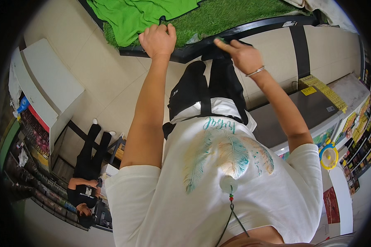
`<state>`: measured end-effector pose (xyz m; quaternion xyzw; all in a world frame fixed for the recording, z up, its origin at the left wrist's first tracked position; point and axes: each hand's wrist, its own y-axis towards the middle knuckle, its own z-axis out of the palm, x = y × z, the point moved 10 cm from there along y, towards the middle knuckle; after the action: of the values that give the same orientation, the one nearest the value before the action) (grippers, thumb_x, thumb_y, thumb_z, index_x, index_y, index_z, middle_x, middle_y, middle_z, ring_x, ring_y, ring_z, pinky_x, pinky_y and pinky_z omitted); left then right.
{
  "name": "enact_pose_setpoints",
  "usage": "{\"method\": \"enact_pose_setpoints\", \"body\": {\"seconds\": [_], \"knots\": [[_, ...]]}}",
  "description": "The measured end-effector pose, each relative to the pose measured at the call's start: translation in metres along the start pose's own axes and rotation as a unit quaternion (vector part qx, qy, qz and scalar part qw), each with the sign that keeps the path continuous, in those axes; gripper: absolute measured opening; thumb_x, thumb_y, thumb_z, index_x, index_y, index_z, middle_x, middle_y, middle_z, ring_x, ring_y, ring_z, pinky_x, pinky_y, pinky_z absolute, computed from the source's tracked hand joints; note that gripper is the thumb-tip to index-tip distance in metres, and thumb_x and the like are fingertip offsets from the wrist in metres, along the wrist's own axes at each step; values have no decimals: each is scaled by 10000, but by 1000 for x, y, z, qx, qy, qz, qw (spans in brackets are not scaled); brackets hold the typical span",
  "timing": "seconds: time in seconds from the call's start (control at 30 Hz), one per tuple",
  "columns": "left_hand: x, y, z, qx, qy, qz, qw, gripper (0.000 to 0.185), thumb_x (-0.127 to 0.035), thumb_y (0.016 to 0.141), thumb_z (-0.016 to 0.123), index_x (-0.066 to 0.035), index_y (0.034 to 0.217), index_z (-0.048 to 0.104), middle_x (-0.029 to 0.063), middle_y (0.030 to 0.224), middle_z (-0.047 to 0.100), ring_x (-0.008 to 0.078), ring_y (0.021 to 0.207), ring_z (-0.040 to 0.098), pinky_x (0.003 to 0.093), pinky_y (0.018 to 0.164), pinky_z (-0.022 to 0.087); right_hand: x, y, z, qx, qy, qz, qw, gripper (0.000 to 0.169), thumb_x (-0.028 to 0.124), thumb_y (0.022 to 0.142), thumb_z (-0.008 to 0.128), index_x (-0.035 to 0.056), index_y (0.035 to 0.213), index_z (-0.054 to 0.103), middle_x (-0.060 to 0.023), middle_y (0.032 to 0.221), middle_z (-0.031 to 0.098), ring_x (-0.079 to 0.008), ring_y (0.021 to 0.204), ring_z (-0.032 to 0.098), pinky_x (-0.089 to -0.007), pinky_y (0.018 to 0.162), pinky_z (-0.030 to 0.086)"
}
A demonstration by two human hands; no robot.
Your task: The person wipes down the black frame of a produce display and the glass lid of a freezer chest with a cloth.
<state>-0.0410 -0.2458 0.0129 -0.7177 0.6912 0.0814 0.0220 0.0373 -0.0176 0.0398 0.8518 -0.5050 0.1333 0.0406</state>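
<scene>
My left hand [158,40] is closed in a fist over the front edge of a bed of artificial turf [232,15]. A short black tip [162,19] sticks out beyond its knuckles; the rest of that thing is hidden in the fist. To its left a bright green cloth [133,15] lies rumpled on the turf. My right hand [243,56], with a bangle on the wrist, is bent just outside the platform's black rim [250,27]. Dark material and a bit of green show at its fingers, slightly blurred, so its grip is unclear.
Pale floor tiles [111,74] lie around my legs. A grey-topped cabinet [284,111] stands close on my right, and a white counter [52,77] on the left. A person in black [86,173] stands by shelves at the left. Pale fabric [330,10] hangs at the far right corner.
</scene>
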Motion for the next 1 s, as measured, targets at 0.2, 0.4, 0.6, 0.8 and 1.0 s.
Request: {"method": "enact_pose_setpoints", "body": {"seconds": [0.2, 0.4, 0.6, 0.8, 1.0], "knots": [[-1, -2, -7, -61, -2, 17, 998, 357, -352, 900, 523, -112, 702, 698, 47, 764, 656, 263, 781, 596, 408, 774, 407, 91, 32, 26, -11, 93, -26, 995, 606, 62, 777, 587, 366, 1302, 576, -24, 767, 539, -220, 587, 599, -359, 530, 498], [1, -3, -10, -70, -5, 17, 997, 348, -345, 894, 533, -113, 695, 698, 48, 752, 652, 263, 770, 596, 408, 763, 405, 44, -6, 80, 82, 106, 39, 990, 447, 108, 811, 562, 304, 1204, 645, -90, 1132, 639, -295, 902, 677, -393, 754, 562], [-4, -1, -11, -55, -15, 14, 998, 319, -333, 855, 569, -115, 664, 700, 41, 719, 631, 241, 773, 577, 385, 766, 388, -146, -119, 73, -22, 331, 271, 904, 240, 62, 886, 553, 128, 1089, 662, -50, 957, 668, -184, 849, 643, -311, 773, 507], [0, -4, -11, -90, -33, 14, 995, 307, -327, 841, 583, -114, 652, 698, 35, 710, 630, 238, 760, 578, 381, 759, 388, -81, -68, 25, -18, 501, 289, 816, 130, 170, 950, 619, 48, 995, 625, 37, 845, 577, -37, 775, 500, -196, 703, 437], [-1, -2, -7, -81, -25, 22, 996, 297, -322, 833, 591, -114, 649, 696, 28, 708, 624, 234, 756, 578, 380, 748, 391, 2, 20, -8, -79, 306, 175, 932, 132, 176, 900, 638, 124, 1020, 620, -69, 937, 668, -262, 828, 651, -325, 691, 500]]}}
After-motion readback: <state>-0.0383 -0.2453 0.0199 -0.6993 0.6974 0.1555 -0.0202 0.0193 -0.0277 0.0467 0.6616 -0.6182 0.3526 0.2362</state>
